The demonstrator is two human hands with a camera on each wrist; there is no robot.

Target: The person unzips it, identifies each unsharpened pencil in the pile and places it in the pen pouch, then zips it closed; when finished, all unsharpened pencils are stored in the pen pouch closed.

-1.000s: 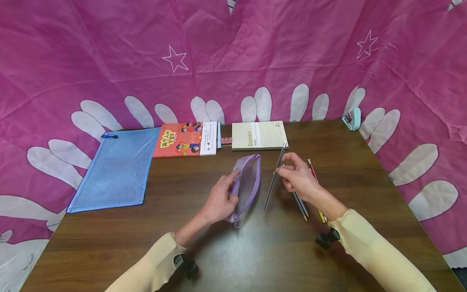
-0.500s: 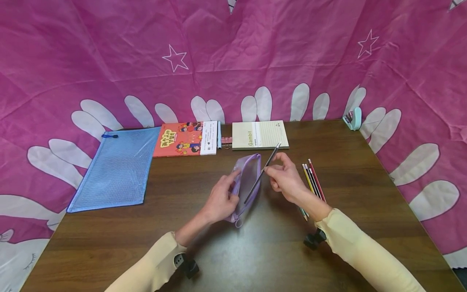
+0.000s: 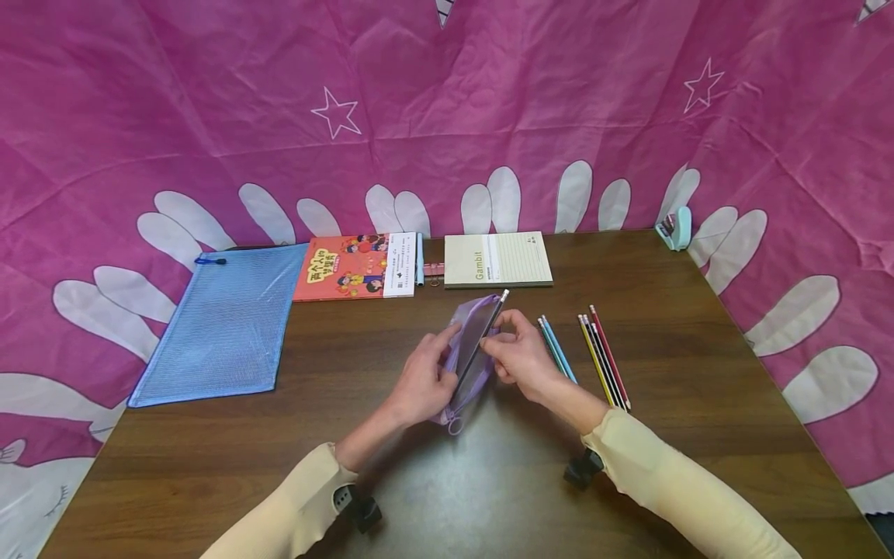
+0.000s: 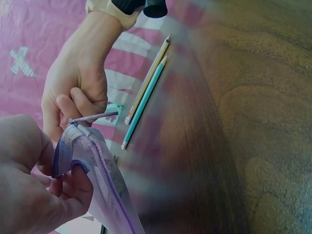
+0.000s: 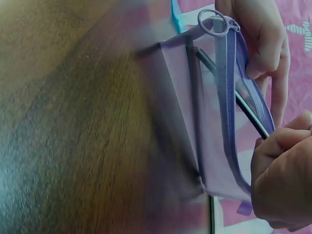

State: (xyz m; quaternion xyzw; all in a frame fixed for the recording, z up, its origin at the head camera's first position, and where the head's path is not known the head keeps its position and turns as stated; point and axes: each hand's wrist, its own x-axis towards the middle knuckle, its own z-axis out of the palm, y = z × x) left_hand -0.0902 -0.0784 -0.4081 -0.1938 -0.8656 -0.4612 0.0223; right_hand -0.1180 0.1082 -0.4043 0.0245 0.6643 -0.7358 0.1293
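Left hand [image 3: 419, 380]: fingers curled round the near edge of the purple mesh pouch [image 3: 475, 353], holding its mouth open at mid-desk.
Right hand [image 3: 520, 359]: pinches a dark pencil [image 3: 480, 341], point down inside the pouch mouth, eraser end sticking out toward the notepad [image 3: 497, 259].
Pouch handling: soft, limp and light; probably collapses unless held by the zipper edge.
Pencil handling: stiff, thin, light; best pinched mid-shaft.
Loose pencils [image 3: 583, 353]: lying on the desk [image 3: 628, 264] just right of the right hand.
Far edge: red book [image 3: 352, 266], blue zip folder [image 3: 223, 322].
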